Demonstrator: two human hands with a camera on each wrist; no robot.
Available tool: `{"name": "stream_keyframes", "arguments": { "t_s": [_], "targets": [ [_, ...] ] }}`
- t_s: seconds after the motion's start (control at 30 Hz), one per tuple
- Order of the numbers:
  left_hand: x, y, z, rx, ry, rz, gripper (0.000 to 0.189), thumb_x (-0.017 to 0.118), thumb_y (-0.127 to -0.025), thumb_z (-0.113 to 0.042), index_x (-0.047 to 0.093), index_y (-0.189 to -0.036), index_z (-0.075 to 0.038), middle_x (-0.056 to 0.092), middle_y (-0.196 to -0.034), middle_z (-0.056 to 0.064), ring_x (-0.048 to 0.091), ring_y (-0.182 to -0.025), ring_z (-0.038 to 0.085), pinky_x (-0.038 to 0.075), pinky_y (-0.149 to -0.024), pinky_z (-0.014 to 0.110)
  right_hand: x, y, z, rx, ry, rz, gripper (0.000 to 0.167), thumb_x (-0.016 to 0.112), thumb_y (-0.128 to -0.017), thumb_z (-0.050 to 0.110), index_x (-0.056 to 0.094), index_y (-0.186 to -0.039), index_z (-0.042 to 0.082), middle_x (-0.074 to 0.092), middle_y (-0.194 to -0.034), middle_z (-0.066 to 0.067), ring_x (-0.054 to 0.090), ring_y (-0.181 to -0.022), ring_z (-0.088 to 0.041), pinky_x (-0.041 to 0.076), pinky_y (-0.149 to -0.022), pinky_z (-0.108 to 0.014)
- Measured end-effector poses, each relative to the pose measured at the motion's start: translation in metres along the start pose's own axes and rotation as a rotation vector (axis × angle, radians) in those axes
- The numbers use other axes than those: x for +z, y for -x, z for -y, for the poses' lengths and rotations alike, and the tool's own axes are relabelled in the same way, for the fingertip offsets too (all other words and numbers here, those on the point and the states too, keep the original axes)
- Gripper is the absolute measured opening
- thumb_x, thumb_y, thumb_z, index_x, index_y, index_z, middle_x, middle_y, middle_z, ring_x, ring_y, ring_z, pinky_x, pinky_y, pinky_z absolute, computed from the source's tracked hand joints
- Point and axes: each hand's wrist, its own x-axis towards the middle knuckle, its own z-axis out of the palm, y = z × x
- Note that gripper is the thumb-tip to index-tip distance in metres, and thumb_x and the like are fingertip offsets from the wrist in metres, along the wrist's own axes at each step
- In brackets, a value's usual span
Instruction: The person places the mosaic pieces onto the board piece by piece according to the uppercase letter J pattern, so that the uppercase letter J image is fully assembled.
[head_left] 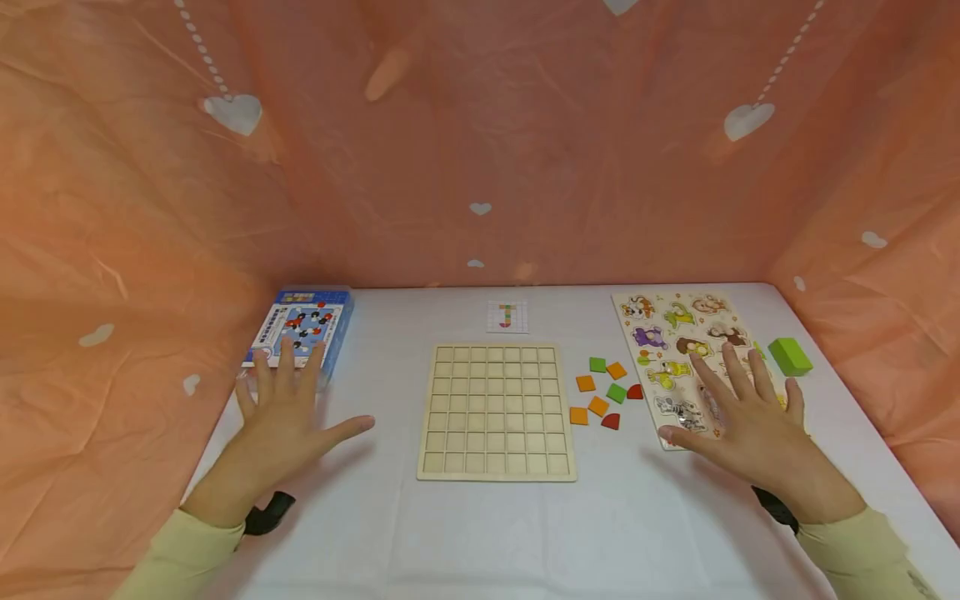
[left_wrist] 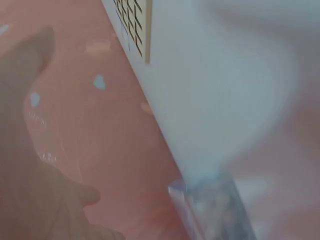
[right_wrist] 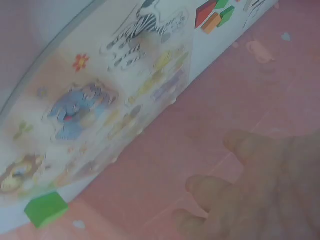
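Observation:
My left hand (head_left: 281, 429) hovers with fingers spread at the table's left side, near a blue and white box (head_left: 303, 325) with a molecule picture. Fingers also spread, my right hand (head_left: 757, 429) is above the animal puzzle board (head_left: 633, 321) on the right. Neither hand holds anything. Between them lies a wooden grid board (head_left: 495, 475) with bare square cells. Beside its right edge are loose orange squares (head_left: 586, 383), green squares (head_left: 597, 364) and red quarter-round pieces (head_left: 611, 422). Behind the grid board lies a small pattern card (head_left: 507, 317) showing a hook-like coloured shape.
A green block (head_left: 791, 357) stands right of the puzzle board, and in the right wrist view the same green block (right_wrist: 46, 209) shows at lower left. An orange cloth (head_left: 480, 150) with white hearts encloses the back and sides of the white table (head_left: 480, 533).

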Motion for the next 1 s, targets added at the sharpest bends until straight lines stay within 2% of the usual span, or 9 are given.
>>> {"name": "stream_keyframes", "arguments": {
  "t_s": [0.07, 0.17, 0.33, 0.43, 0.53, 0.63, 0.73, 0.83, 1.0],
  "targets": [
    [0.007, -0.005, -0.005, 0.015, 0.022, 0.004, 0.132, 0.067, -0.087, -0.082, 0.000, -0.174, -0.009, -0.022, -0.176, 0.029, -0.020, -0.157, 0.068, -0.009, -0.119, 0.088, 0.001, -0.003, 0.003, -0.015, -0.016, 0.009, 0.119, 0.066, -0.088, 0.082, 0.012, -0.176, 0.023, -0.004, -0.181, -0.026, -0.008, -0.165, -0.057, 0.001, -0.114, -0.091],
    [0.019, -0.013, -0.013, 0.045, 0.066, 0.007, 0.127, 0.069, -0.092, -0.076, 0.002, -0.173, -0.004, -0.012, -0.177, 0.034, -0.012, -0.158, 0.069, 0.000, -0.122, 0.086, 0.003, -0.007, 0.006, -0.048, -0.041, 0.015, 0.118, 0.068, -0.088, 0.080, 0.015, -0.175, 0.020, -0.002, -0.181, -0.024, -0.007, -0.165, -0.055, 0.002, -0.119, -0.088],
    [0.037, -0.028, -0.033, 0.106, 0.140, 0.002, 0.116, 0.073, -0.097, -0.060, 0.009, -0.171, 0.002, 0.005, -0.176, 0.038, 0.006, -0.162, 0.063, 0.015, -0.128, 0.078, 0.009, -0.016, 0.010, -0.127, -0.122, -0.019, 0.108, 0.074, -0.092, 0.068, 0.027, -0.172, 0.012, 0.008, -0.181, -0.024, 0.006, -0.165, -0.056, 0.006, -0.126, -0.081],
    [0.045, -0.038, -0.047, 0.124, 0.201, 0.000, 0.110, 0.073, -0.099, -0.053, 0.012, -0.171, 0.004, 0.015, -0.175, 0.035, 0.018, -0.163, 0.056, 0.023, -0.130, 0.071, 0.011, -0.022, 0.014, -0.171, -0.173, -0.053, 0.098, 0.077, -0.095, 0.056, 0.036, -0.168, 0.007, 0.019, -0.178, -0.027, 0.015, -0.163, -0.056, 0.015, -0.126, -0.079],
    [0.053, -0.047, -0.058, 0.108, 0.265, 0.011, 0.104, 0.073, -0.100, -0.050, 0.016, -0.171, 0.002, 0.025, -0.174, 0.032, 0.030, -0.161, 0.049, 0.029, -0.130, 0.065, 0.011, -0.030, 0.018, -0.200, -0.202, -0.066, 0.086, 0.079, -0.096, 0.045, 0.044, -0.163, 0.003, 0.029, -0.174, -0.029, 0.024, -0.160, -0.056, 0.025, -0.123, -0.079],
    [0.058, -0.056, -0.067, 0.065, 0.311, 0.029, 0.098, 0.072, -0.101, -0.048, 0.022, -0.171, -0.001, 0.040, -0.166, 0.029, 0.047, -0.151, 0.045, 0.039, -0.126, 0.062, 0.011, -0.040, 0.021, -0.224, -0.229, -0.046, 0.076, 0.080, -0.098, 0.035, 0.050, -0.158, 0.001, 0.034, -0.172, -0.028, 0.029, -0.157, -0.057, 0.031, -0.119, -0.080],
    [0.063, -0.064, -0.075, 0.020, 0.316, 0.040, 0.089, 0.071, -0.102, -0.045, 0.032, -0.167, 0.000, 0.057, -0.147, 0.026, 0.063, -0.127, 0.038, 0.053, -0.111, 0.057, 0.012, -0.050, 0.024, -0.236, -0.258, -0.013, 0.068, 0.078, -0.099, 0.028, 0.053, -0.157, 0.002, 0.038, -0.171, -0.026, 0.032, -0.156, -0.057, 0.032, -0.121, -0.078],
    [0.067, -0.071, -0.080, -0.003, 0.300, 0.034, 0.078, 0.070, -0.102, -0.040, 0.045, -0.160, 0.005, 0.065, -0.126, 0.023, 0.064, -0.104, 0.032, 0.057, -0.096, 0.051, 0.014, -0.061, 0.027, -0.239, -0.278, 0.005, 0.060, 0.074, -0.102, 0.024, 0.055, -0.155, 0.002, 0.043, -0.168, -0.024, 0.036, -0.155, -0.054, 0.033, -0.123, -0.074],
    [0.070, -0.076, -0.086, 0.004, 0.279, 0.040, 0.062, 0.072, -0.101, -0.031, 0.059, -0.146, 0.009, 0.070, -0.113, 0.020, 0.064, -0.100, 0.030, 0.057, -0.091, 0.049, 0.018, -0.078, 0.030, -0.271, -0.265, 0.009, 0.046, 0.068, -0.104, 0.012, 0.062, -0.148, 0.000, 0.057, -0.155, -0.025, 0.046, -0.148, -0.050, 0.039, -0.121, -0.070]
  ]
}}
